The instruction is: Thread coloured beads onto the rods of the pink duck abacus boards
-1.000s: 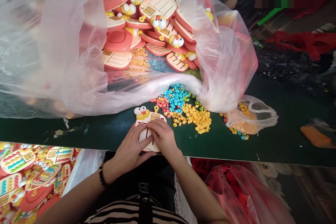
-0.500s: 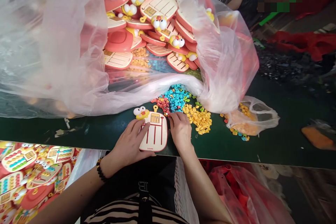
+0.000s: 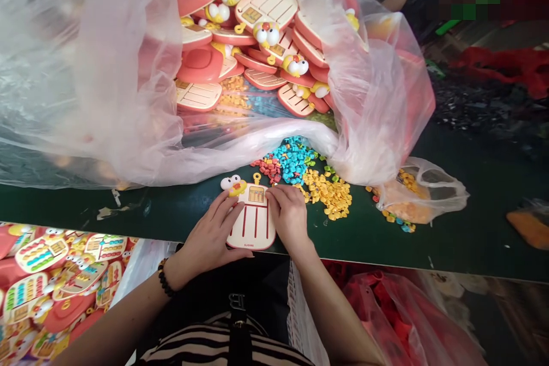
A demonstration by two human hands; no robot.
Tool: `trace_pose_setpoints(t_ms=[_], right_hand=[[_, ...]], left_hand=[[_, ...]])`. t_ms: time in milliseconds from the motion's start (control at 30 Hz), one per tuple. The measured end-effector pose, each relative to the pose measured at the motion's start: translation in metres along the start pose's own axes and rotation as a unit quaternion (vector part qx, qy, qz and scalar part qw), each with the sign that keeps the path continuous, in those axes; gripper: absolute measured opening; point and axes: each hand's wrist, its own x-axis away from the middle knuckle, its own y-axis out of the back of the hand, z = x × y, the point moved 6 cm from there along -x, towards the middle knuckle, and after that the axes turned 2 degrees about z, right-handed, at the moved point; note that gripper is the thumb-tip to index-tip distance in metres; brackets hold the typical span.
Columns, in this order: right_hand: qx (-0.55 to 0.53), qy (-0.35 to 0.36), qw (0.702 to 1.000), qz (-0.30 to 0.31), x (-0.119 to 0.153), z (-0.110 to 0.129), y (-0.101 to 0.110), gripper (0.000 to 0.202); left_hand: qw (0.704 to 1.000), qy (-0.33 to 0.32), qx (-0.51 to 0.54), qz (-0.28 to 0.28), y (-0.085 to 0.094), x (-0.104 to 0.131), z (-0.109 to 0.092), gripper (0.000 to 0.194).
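A cream toy board [image 3: 256, 226] with a red rim, slots and a yellow duck head with white eyes lies on the dark green table. My left hand [image 3: 212, 229] holds the board by its left side, thumb at the lower edge. The fingers of my right hand [image 3: 290, 214] are pinched together over the board's upper right corner; anything between them is too small or hidden to name. Just beyond that hand are small blue pieces [image 3: 294, 159], red pieces [image 3: 268, 167] and yellow pieces [image 3: 333, 197].
A large clear plastic bag [image 3: 107, 68] full of similar boards stands across the back. A small bag of pieces [image 3: 407, 200] sits to the right, with an orange lump [image 3: 527, 226] farther on. Finished-looking boards with coloured pieces [image 3: 43, 254] are heaped at the lower left.
My right hand has moved left from the table by the piles onto the board's upper right corner. The view has shifted slightly.
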Motion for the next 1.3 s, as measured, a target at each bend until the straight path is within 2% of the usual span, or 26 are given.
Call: trace_pose_setpoints(t_ms=[200,367,500,600,700,833,933,1067,1167,1233,1300], right_hand=[[0.097,-0.017,0.995,-0.025,0.006,0.005,-0.009,0.023],[0.099,-0.007,0.994,0.038,0.019,0.013,-0.01,0.031],[0.106,-0.008,0.992,0.073,0.044,0.026,-0.011,0.05],[0.104,-0.019,0.99,0.095,0.052,0.032,-0.016,0.06],[0.102,-0.028,0.987,0.124,0.05,0.033,-0.021,0.064],[0.091,-0.02,0.986,0.138,0.047,0.031,-0.023,0.067],[0.086,-0.008,0.988,0.127,0.052,0.034,-0.025,0.066],[0.079,0.019,0.989,0.12,0.056,0.054,-0.028,0.061],[0.035,0.072,0.987,0.14,0.048,0.068,-0.026,0.052],[-0.021,0.114,0.981,0.153,0.036,0.067,-0.021,0.044],[-0.072,0.105,0.983,0.133,0.018,0.048,-0.012,0.038]], left_hand=[[1.0,0.003,0.004,-0.013,0.002,-0.001,-0.002,0.096],[0.999,0.005,-0.011,-0.04,0.004,0.0,-0.003,0.097],[0.997,0.025,-0.04,-0.066,0.005,0.004,-0.004,0.093],[0.995,0.044,-0.059,-0.072,0.005,0.004,-0.005,0.093],[0.994,0.015,-0.069,-0.077,0.006,0.001,-0.008,0.09],[0.995,-0.028,-0.058,-0.079,0.009,0.002,-0.011,0.076],[0.996,-0.015,-0.033,-0.084,0.01,0.004,-0.012,0.067],[0.997,-0.001,-0.012,-0.081,0.004,0.006,-0.018,0.047],[0.996,-0.012,0.002,-0.091,0.002,0.009,-0.02,0.047],[0.995,-0.018,0.016,-0.099,0.004,0.012,-0.018,0.048],[0.995,-0.003,0.025,-0.1,0.007,0.015,-0.014,0.049]])
